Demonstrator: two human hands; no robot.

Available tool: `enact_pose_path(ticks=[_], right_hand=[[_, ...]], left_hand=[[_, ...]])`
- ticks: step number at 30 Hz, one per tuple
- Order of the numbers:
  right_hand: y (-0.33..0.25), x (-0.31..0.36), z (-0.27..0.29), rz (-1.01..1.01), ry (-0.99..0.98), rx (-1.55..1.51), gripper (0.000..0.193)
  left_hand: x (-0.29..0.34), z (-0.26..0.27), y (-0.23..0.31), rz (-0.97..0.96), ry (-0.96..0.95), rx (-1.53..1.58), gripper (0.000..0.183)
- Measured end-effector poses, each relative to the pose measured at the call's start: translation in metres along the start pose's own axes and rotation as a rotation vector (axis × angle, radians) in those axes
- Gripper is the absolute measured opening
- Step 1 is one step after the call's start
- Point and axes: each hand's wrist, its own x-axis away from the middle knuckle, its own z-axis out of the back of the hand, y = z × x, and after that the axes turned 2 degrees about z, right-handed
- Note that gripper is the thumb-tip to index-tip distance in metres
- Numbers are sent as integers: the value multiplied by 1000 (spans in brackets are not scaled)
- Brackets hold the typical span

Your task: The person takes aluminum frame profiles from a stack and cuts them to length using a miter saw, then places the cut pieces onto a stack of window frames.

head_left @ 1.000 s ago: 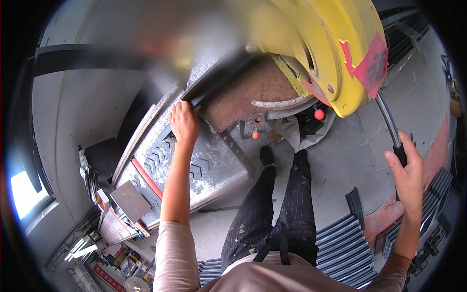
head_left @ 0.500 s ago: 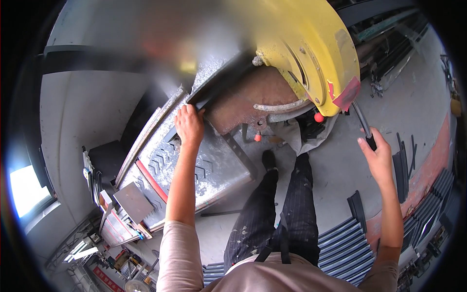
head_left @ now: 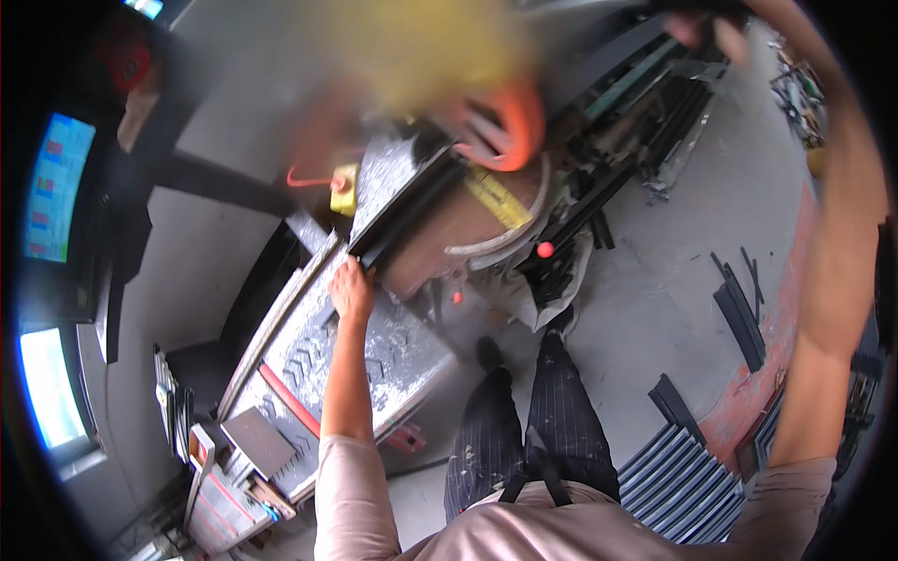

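My left hand [head_left: 352, 292] is closed over the near end of a long dark profile [head_left: 407, 213], which lies along a silvery, scuffed saw table [head_left: 412, 346]. My right arm reaches up to the top right corner, where my right hand [head_left: 713, 35] is blurred and cut by the edge. Its fingers appear wrapped round the dark handle [head_left: 669, 7] of a metal lever. The yellow saw head [head_left: 430, 47] is raised and smeared, with an orange round part [head_left: 514, 126] below it. A curved pale rim [head_left: 510, 229] edges the brown machine bed.
A small yellow box [head_left: 344, 190] with a red cable stands behind the profile. Dark offcuts fill a pale sack [head_left: 580, 280] by my feet. Stacked grey profiles [head_left: 678, 486] lie at lower right. Lit screens [head_left: 58, 187] hang at far left.
The yellow saw head has swung up, and my right hand has risen with the lever from mid-right to the top right. My left hand stays on the profile. The view has shifted.
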Motion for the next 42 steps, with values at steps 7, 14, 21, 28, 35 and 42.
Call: enact_pose_path(ticks=[7, 14, 21, 28, 35, 42], right_hand=[[24, -81, -66, 181, 599, -207, 71], [137, 211, -234, 9, 639, -918, 59], [301, 599, -321, -915, 1088, -661, 35], [366, 750, -241, -1017, 1070, -661, 46], [452, 822, -190, -1231, 1231, -583, 65], [592, 930, -174, -1524, 1311, -162, 67]], left_hand=[[129, 44, 122, -154, 88, 185, 37], [254, 55, 348, -339, -12, 640, 35], [367, 130, 656, -394, -784, 1257, 21], [518, 177, 869, -492, -1613, 1370, 28], [604, 204, 1017, -568, -1991, 1077, 22], [667, 198, 1223, -913, -2186, 994, 30]])
